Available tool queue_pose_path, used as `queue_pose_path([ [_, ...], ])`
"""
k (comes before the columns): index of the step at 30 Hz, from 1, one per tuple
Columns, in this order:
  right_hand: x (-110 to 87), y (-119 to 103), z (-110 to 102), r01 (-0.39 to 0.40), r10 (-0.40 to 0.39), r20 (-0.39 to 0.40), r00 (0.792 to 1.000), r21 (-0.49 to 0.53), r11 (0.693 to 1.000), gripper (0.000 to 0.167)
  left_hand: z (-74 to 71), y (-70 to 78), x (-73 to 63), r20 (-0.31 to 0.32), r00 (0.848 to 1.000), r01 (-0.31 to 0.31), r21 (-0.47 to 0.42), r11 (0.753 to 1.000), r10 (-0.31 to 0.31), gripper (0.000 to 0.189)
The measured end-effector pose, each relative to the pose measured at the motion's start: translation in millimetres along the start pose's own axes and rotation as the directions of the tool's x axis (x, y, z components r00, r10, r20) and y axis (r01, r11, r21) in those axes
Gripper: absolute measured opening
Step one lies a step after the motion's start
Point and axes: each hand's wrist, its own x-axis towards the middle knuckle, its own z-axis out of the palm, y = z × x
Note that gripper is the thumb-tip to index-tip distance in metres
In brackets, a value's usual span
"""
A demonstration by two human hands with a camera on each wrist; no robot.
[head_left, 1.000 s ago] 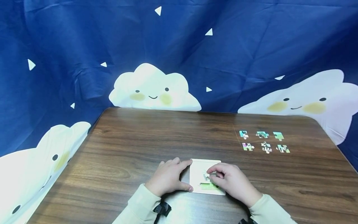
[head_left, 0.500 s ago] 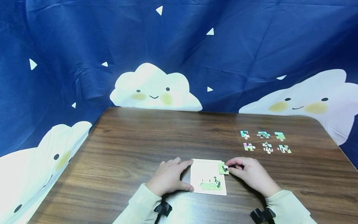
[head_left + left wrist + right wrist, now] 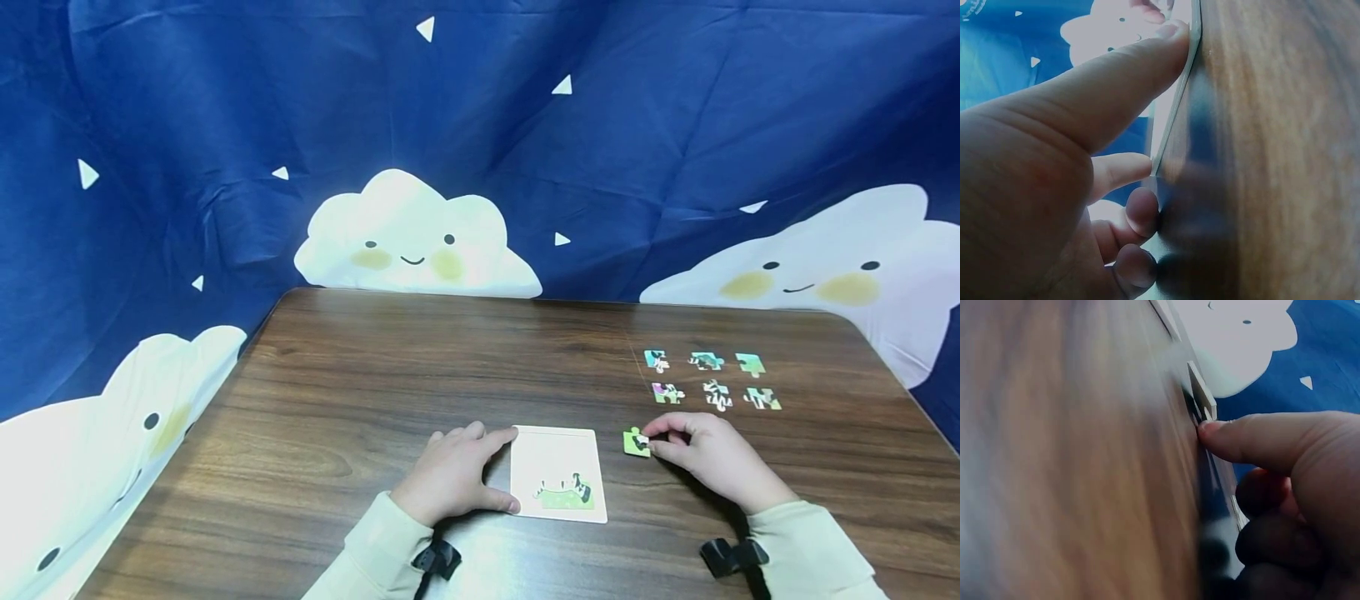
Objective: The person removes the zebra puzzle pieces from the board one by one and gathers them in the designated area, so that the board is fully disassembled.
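In the head view a square white puzzle board [image 3: 551, 454] lies on the table, with joined green and black-and-white pieces [image 3: 567, 493] at its lower right. My left hand [image 3: 459, 471] rests along the board's left side, its thumb and index finger spread to touch the two left corners. To the right of the board, my right hand [image 3: 712, 454] pinches a green jigsaw piece [image 3: 636, 442] between thumb and index finger. In the right wrist view the thumb [image 3: 1229, 439] is against the piece's edge [image 3: 1202, 390], which is tilted slightly in view; whether it touches the table I cannot tell.
Several loose jigsaw pieces [image 3: 717, 394] lie in two rows at the table's right, beyond my right hand. The brown wooden table [image 3: 420, 358] ends at a blue curtain [image 3: 480, 108] printed with clouds and triangles.
My right hand has moved right, off the board, taking the green jigsaw piece along. The joined pieces on the board are now uncovered. My left hand has stayed put.
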Motion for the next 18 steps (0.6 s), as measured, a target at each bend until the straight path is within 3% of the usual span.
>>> queue_pose_path([
  [9,-1.0,15,-16,-0.070,0.071,0.021,0.997,-0.021,0.997,0.010,-0.1,0.2,0.4,0.002,1.000,0.000,-0.003,1.000,0.000,0.093],
  [18,-2.0,25,-25,-0.071,0.073,0.043,0.996,-0.031,0.997,0.010,-0.5,0.3,0.1,0.005,1.000,0.002,0.000,1.000,-0.002,0.093],
])
